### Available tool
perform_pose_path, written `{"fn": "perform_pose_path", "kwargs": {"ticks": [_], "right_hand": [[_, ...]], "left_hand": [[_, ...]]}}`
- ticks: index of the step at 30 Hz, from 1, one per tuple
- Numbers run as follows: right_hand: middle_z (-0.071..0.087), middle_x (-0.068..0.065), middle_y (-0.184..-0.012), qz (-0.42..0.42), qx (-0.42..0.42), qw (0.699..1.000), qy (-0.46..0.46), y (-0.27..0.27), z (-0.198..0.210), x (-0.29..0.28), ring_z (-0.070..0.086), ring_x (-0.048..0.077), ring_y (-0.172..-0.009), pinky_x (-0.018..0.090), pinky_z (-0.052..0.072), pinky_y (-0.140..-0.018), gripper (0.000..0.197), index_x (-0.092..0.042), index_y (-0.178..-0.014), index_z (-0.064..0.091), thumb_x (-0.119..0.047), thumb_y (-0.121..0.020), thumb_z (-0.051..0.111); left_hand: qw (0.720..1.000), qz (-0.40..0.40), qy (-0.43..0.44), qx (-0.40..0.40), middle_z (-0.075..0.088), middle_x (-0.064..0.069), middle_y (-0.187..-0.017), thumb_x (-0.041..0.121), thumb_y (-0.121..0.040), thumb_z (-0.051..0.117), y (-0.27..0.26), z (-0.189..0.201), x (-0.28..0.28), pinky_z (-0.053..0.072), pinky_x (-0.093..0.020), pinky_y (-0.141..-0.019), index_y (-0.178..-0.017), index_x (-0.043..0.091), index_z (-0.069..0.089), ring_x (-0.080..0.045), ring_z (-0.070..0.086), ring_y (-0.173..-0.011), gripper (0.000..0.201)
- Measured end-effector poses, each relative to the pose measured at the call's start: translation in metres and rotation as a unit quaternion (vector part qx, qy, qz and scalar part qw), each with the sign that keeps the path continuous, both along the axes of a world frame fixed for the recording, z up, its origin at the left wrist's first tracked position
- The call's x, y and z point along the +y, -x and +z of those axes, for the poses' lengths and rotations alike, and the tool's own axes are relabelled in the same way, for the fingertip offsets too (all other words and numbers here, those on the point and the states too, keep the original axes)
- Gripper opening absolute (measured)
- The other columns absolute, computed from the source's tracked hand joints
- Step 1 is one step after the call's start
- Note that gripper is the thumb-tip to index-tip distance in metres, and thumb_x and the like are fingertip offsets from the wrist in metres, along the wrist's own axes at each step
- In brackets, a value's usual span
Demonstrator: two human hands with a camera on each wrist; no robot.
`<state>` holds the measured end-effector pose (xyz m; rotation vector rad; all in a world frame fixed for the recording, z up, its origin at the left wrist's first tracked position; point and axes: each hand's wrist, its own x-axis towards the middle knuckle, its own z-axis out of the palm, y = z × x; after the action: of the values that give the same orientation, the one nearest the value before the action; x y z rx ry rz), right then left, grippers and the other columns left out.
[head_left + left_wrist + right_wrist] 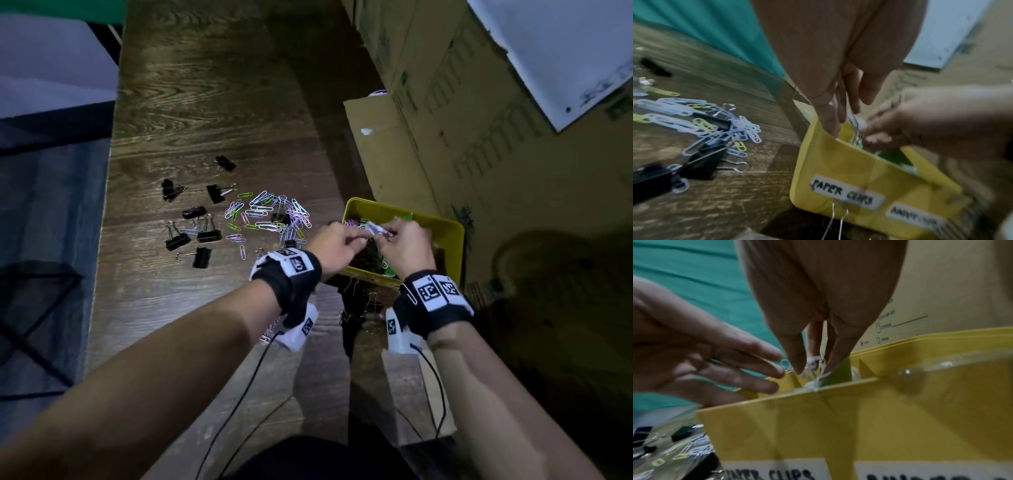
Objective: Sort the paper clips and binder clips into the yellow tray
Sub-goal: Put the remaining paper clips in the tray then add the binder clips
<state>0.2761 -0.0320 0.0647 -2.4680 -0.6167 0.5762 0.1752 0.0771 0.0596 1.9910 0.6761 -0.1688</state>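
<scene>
Both hands hover over the yellow tray point(442, 222) point(838, 170) point(900, 418) at the table's right. My right hand point(404, 246) point(812, 368) pinches a small bunch of paper clips point(378, 230) point(854, 128) above the left compartment, labelled "PAPER CLIPS" point(846, 194). The nearly straight fingers of my left hand point(337, 240) point(756, 368) reach to the bunch from the left. A loose pile of pastel paper clips point(270, 214) point(694, 123) lies on the table left of the tray. Several black binder clips point(191, 222) point(702, 164) lie further left.
Cardboard boxes point(394, 144) stand right behind and beside the tray. A green divider point(407, 216) stands inside it. A few more binder clips point(356, 298) lie in shadow before the tray's front wall. The wooden table point(205, 102) ends at a left edge.
</scene>
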Motion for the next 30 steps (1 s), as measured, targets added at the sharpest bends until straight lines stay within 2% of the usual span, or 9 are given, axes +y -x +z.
{"fn": "perform_pose_path", "kwargs": {"ticks": [4,6,8,11,15,18,22,26,30], "right_hand": [[0.066,0.011,-0.116,0.078,-0.002,0.997,0.026,0.007,0.001,0.001,0.061,0.013,-0.077,0.023,0.05,-0.076,0.041,-0.014,-0.128,0.057,-0.023,-0.089,0.064],[0.066,0.009,-0.117,0.093,-0.024,0.995,-0.006,0.012,0.001,0.001,0.065,0.016,-0.089,0.028,0.053,-0.087,0.039,-0.013,-0.126,0.059,-0.022,-0.089,0.065],[0.069,0.007,-0.11,0.097,-0.039,0.993,-0.06,0.02,0.001,0.003,0.065,0.016,-0.096,0.034,0.052,-0.092,0.033,-0.013,-0.12,0.064,-0.018,-0.088,0.064],[0.066,0.002,-0.099,0.132,-0.056,0.981,-0.129,0.043,0.006,0.009,0.058,0.009,-0.087,0.026,0.048,-0.089,0.032,-0.015,-0.118,0.065,-0.011,-0.087,0.061],[0.061,0.001,-0.115,0.287,-0.039,0.951,-0.111,0.082,0.01,0.026,0.055,0.013,-0.103,0.026,0.041,-0.095,0.035,-0.017,-0.125,0.059,-0.008,-0.092,0.051],[0.044,0.002,-0.144,0.433,-0.05,0.9,-0.022,0.109,-0.007,0.046,0.036,0.018,-0.133,0.04,0.028,-0.112,0.05,-0.017,-0.139,0.044,-0.004,-0.091,0.047],[0.003,0.003,-0.16,0.529,-0.086,0.828,0.168,0.129,-0.038,0.06,-0.004,0.025,-0.146,0.056,0.001,-0.116,0.079,-0.016,-0.151,0.012,-0.008,-0.084,0.053],[0.001,0.007,-0.16,0.503,-0.117,0.822,0.238,0.125,-0.044,0.059,-0.005,0.031,-0.146,0.059,-0.002,-0.112,0.083,-0.016,-0.152,0.006,-0.019,-0.085,0.055],[0.0,0.01,-0.159,0.459,-0.118,0.847,0.241,0.121,-0.047,0.058,-0.004,0.032,-0.146,0.058,0.002,-0.115,0.08,-0.01,-0.151,0.007,-0.016,-0.085,0.052]], "left_hand": [[0.97,0.146,0.178,-0.073,0.069,-0.009,-0.086,0.005,-0.091,0.054,0.034,0.005,0.039,0.055,-0.034,-0.071,-0.09,0.017,0.067,-0.018,0.065,-0.076,0.017],[0.978,0.144,0.146,-0.03,0.068,-0.007,-0.082,-0.003,-0.089,0.053,0.061,-0.001,0.066,0.054,-0.028,-0.061,-0.083,0.014,0.063,-0.013,0.066,-0.067,0.021],[0.994,0.057,0.058,0.069,0.069,-0.004,-0.077,-0.009,-0.085,0.049,0.092,-0.013,0.088,0.053,-0.024,-0.055,-0.081,0.013,0.064,-0.008,0.066,-0.059,0.026],[0.977,-0.062,-0.138,0.152,0.071,-0.001,-0.085,-0.004,-0.081,0.05,0.125,-0.038,0.101,0.05,-0.026,-0.069,-0.085,0.014,0.068,-0.017,0.067,-0.077,0.026],[0.957,-0.029,-0.275,0.09,0.062,-0.008,-0.113,-0.005,-0.076,0.044,0.151,-0.066,0.1,0.05,-0.039,-0.087,-0.113,0.012,0.061,-0.027,0.058,-0.103,0.044],[0.945,-0.088,-0.284,0.133,0.03,-0.006,-0.15,-0.005,-0.077,0.044,0.161,-0.079,0.089,0.035,-0.051,-0.106,-0.143,0.016,0.031,-0.03,0.035,-0.133,0.071],[0.935,-0.148,-0.268,0.176,0.008,-0.001,-0.157,0.001,-0.083,0.041,0.173,-0.076,0.073,0.011,-0.054,-0.115,-0.148,0.021,0.014,-0.022,0.007,-0.144,0.073],[0.936,-0.181,-0.266,0.146,0.016,-0.003,-0.156,0.006,-0.077,0.031,0.196,-0.081,0.059,0.009,-0.045,-0.115,-0.146,0.019,0.023,-0.019,0.014,-0.143,0.071],[0.947,-0.161,-0.273,0.048,0.033,-0.008,-0.149,0.001,-0.079,0.042,0.202,-0.083,0.048,0.032,-0.047,-0.11,-0.14,0.017,0.037,-0.028,0.036,-0.134,0.063]]}}
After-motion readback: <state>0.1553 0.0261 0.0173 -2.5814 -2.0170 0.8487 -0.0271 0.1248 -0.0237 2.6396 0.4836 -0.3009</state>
